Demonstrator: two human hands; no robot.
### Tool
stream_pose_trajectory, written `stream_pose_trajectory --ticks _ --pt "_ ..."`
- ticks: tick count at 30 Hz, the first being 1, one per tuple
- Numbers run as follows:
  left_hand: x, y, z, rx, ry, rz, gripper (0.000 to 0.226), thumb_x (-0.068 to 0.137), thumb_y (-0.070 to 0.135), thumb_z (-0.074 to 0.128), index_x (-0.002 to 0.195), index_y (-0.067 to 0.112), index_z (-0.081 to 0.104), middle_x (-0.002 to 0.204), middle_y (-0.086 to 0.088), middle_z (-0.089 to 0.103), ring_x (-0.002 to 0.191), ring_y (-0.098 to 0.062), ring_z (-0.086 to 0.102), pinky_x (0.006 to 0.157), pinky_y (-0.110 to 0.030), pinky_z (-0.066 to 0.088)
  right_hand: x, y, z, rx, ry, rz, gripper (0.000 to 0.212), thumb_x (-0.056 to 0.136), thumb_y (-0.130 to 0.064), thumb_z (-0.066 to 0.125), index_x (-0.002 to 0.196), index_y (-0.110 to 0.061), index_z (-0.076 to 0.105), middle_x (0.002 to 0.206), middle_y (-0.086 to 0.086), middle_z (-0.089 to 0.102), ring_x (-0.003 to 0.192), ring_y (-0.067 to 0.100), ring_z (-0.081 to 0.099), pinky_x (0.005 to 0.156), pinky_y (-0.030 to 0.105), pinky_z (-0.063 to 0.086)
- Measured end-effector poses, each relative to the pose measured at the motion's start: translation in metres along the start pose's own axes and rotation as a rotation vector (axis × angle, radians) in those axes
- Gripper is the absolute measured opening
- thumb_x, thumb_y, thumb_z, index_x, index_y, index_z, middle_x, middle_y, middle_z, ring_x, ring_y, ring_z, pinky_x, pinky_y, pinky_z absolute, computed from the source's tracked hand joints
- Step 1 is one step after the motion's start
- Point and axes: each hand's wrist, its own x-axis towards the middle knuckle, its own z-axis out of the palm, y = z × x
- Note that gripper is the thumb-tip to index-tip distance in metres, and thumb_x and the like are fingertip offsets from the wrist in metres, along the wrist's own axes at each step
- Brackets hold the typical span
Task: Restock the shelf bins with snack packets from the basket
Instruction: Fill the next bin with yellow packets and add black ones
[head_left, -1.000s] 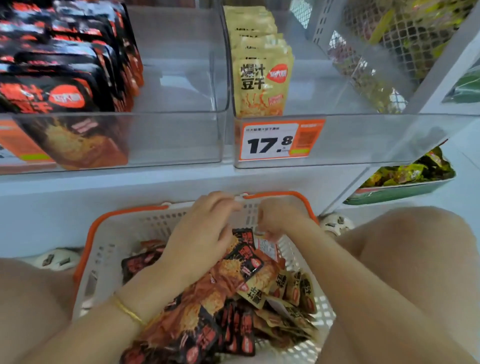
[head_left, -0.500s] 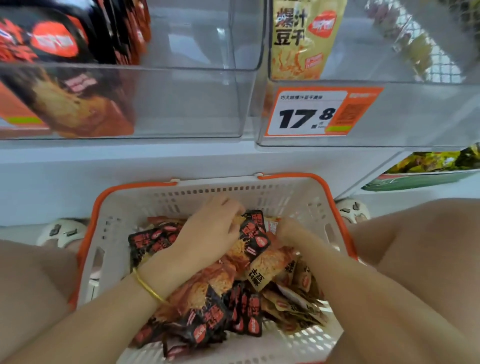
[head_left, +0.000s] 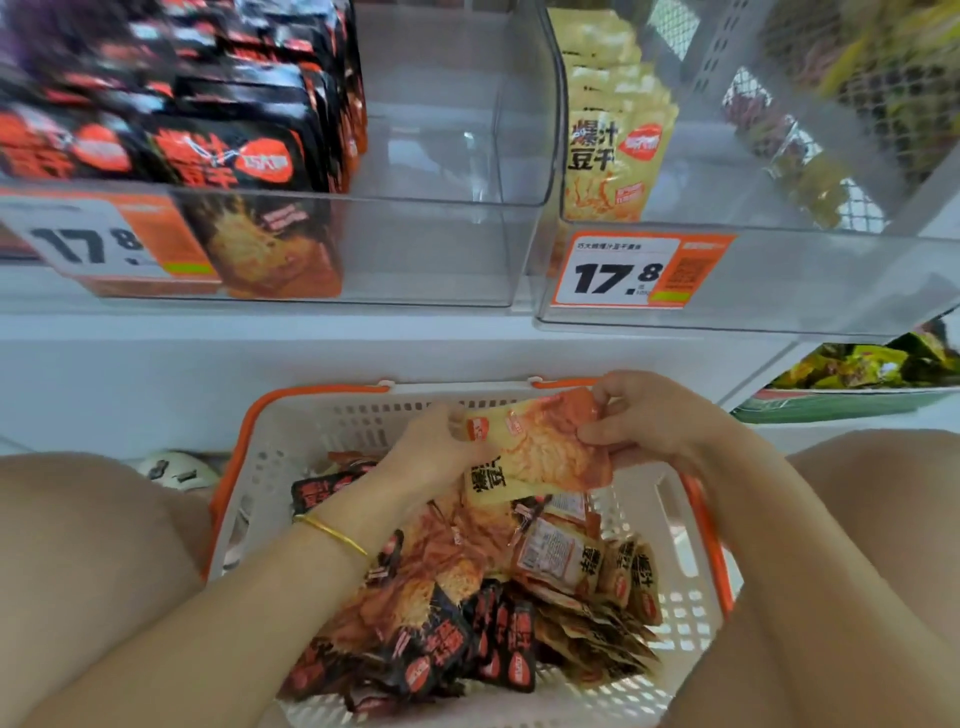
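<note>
Store shelving fills the background, with two clear bins above the fingers. The left bin (head_left: 441, 249) has black packs (head_left: 234, 156) on its left side. The right bin (head_left: 805, 280) has a row of shelved yellow packs (head_left: 613, 156) standing upright behind a price tag (head_left: 634, 270). Below the fingers sits the basket (head_left: 291, 402), with a heap of loose packets (head_left: 467, 623) in it.

Both hands hold one yellow packet (head_left: 540, 447) just above the basket's far rim. The left hand (head_left: 431, 457) pinches its left end, fingers curled at the edge. The right hand (head_left: 654, 415) pinches its right end. The packet's long axis runs across from one hand to the other, with the print turned sideways.

The matching stock stands up and slightly right of the fingers, so the right hand looks nearer to it. The packet probably needs turning upright before it goes in.
</note>
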Motion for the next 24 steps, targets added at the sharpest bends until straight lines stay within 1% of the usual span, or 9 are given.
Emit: stream_pose_trajectory --ticks 2,6,10,13,15,18,21,23,24 --pt "-0.008 0.009 -0.005 0.012 0.023 0.088 0.02 0.082 0.011 0.072 0.096 0.018 0.058 0.099 -0.005 0.066 0.094 -0.02 0.065 0.088 -0.043 0.053 -0.001 0.002 -0.001 -0.12 0.014 -0.035 0.018 0.08 0.006 0.066 0.088 -0.007 0.057 0.075 0.009 0.066 0.065 0.02 0.066 0.071 0.036 0.058" --pt "-0.022 0.039 -0.017 0.334 0.031 0.333 0.035 0.079 0.014 0.074 0.107 0.021 0.055 0.103 0.002 0.064 0.094 -0.014 0.062 0.086 -0.041 0.051 -0.009 -0.007 -0.005 -0.375 0.003 -0.232 0.046 0.078 -0.016 0.076 0.12 -0.014 0.059 0.111 0.001 0.064 0.104 0.018 0.06 0.091 0.03 0.049" --pt "-0.042 0.085 -0.021 0.359 0.013 0.512 0.034 0.077 0.016 0.075 0.101 0.033 0.057 0.096 0.003 0.067 0.09 -0.013 0.065 0.085 -0.042 0.052 -0.03 -0.029 -0.006 -0.122 -0.221 -0.386 0.021 0.081 -0.007 0.072 0.101 -0.003 0.067 0.093 0.008 0.07 0.084 0.022 0.066 0.083 0.038 0.052" --pt "-0.054 0.123 -0.027 0.239 0.141 0.685 0.029 0.08 0.02 0.073 0.097 0.036 0.056 0.092 0.005 0.067 0.085 -0.007 0.064 0.08 -0.027 0.052 -0.05 -0.055 -0.027 0.098 -0.247 -0.514 0.022 0.075 -0.005 0.069 0.096 -0.001 0.067 0.089 0.013 0.067 0.081 0.026 0.061 0.072 0.038 0.05" --pt "-0.058 0.147 -0.031 0.067 0.226 0.783 0.023 0.084 0.019 0.068 0.099 0.032 0.055 0.096 0.007 0.065 0.082 -0.002 0.061 0.071 -0.018 0.049 -0.062 -0.077 -0.049 0.306 -0.174 -0.564 0.027 0.071 -0.003 0.072 0.097 -0.001 0.066 0.086 0.011 0.07 0.074 0.023 0.065 0.065 0.033 0.054" --pt "-0.052 0.167 -0.035 0.25 0.431 0.919 0.028 0.086 0.024 0.064 0.111 0.026 0.052 0.104 0.015 0.052 0.094 0.005 0.053 0.085 -0.013 0.043 -0.066 -0.11 -0.083 0.499 0.133 -0.682 0.018 0.074 -0.007 0.067 0.092 -0.005 0.062 0.079 0.007 0.067 0.065 0.017 0.063 0.06 0.031 0.055" --pt "-0.034 0.172 -0.034 0.498 0.511 0.932 0.052 0.083 0.024 0.068 0.129 0.011 0.048 0.123 0.004 0.042 0.122 -0.014 0.04 0.104 -0.036 0.038 -0.048 -0.129 -0.102 0.38 0.38 -0.649 0.017 0.08 0.003 0.066 0.093 -0.008 0.062 0.097 0.018 0.066 0.082 0.029 0.065 0.073 0.047 0.058" --pt "-0.026 0.172 -0.03 0.569 0.496 0.9 0.065 0.082 0.026 0.071 0.136 0.01 0.041 0.14 -0.005 0.038 0.133 -0.019 0.03 0.112 -0.034 0.027 -0.035 -0.132 -0.104 0.242 0.407 -0.593 0.019 0.077 0.006 0.069 0.089 -0.007 0.064 0.098 0.021 0.068 0.084 0.032 0.067 0.078 0.051 0.057" --pt "-0.023 0.17 -0.027 0.59 0.488 0.891 0.07 0.081 0.027 0.072 0.139 0.01 0.037 0.146 -0.007 0.033 0.136 -0.019 0.026 0.113 -0.026 0.02 -0.03 -0.13 -0.103 0.19 0.393 -0.576 0.021 0.075 0.007 0.071 0.091 -0.005 0.066 0.095 0.018 0.069 0.08 0.028 0.067 0.077 0.045 0.058"
